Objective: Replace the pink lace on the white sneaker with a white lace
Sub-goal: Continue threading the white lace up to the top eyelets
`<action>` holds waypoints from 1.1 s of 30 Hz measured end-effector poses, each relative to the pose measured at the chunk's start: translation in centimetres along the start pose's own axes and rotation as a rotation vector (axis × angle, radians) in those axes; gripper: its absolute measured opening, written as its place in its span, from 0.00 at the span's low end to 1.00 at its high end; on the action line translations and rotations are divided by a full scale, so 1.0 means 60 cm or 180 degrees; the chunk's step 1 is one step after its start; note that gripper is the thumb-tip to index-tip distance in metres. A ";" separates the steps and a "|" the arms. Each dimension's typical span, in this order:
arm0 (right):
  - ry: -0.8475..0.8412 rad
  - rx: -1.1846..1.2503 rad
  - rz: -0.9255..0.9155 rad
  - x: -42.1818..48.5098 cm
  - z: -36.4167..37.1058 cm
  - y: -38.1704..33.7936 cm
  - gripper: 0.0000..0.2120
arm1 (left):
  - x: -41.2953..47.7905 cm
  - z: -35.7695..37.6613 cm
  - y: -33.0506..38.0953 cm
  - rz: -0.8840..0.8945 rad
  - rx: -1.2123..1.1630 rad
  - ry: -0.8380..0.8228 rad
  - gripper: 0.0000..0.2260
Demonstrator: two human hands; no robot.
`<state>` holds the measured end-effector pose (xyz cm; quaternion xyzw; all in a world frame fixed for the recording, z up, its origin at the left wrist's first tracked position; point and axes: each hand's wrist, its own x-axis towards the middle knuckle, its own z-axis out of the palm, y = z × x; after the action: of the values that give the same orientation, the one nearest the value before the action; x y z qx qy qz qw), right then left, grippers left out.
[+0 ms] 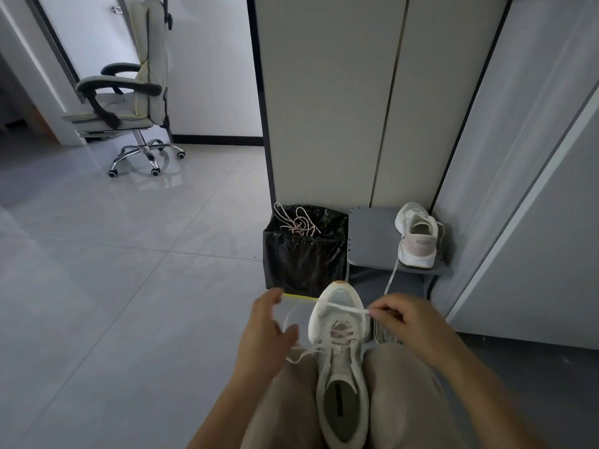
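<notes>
Two hands work over a white sneaker (340,351) that sits toe-forward between the person's knees. The right hand (408,322) pinches a white lace (346,307) between thumb and fingertips just beside the shoe's toe end, and the lace runs flat across the front eyelets. The left hand (269,328) hangs beside the shoe with its fingers loosely spread, gripping nothing that I can make out; a loop of the same lace curves past it and loose ends trail over the knee. A pink lace (296,222) lies in a tangle on top of a bin lined with a black bag (304,254). Beside the bin, a second sneaker (416,234) stands on a low grey stool (369,238), heel toward us. An office chair (129,89) stands well apart, across the tiled floor.
</notes>
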<state>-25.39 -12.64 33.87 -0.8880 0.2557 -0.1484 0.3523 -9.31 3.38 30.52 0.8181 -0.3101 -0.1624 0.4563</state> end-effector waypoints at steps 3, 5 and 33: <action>0.0013 -0.0227 -0.0503 0.014 0.034 -0.041 0.06 | -0.008 0.027 0.066 0.0922 0.0279 -0.0853 0.19; 0.0161 -0.0124 -0.0483 0.018 0.032 -0.052 0.05 | 0.000 0.024 0.078 0.1003 0.0382 -0.0723 0.09; -0.0263 0.0703 0.0380 0.003 0.063 -0.044 0.06 | -0.025 0.041 0.037 0.0119 -0.0802 -0.1037 0.07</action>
<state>-22.63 -9.02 33.05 -0.8323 0.2755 -0.1177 0.4664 -12.57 1.89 31.07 0.7116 -0.3722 -0.3216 0.5017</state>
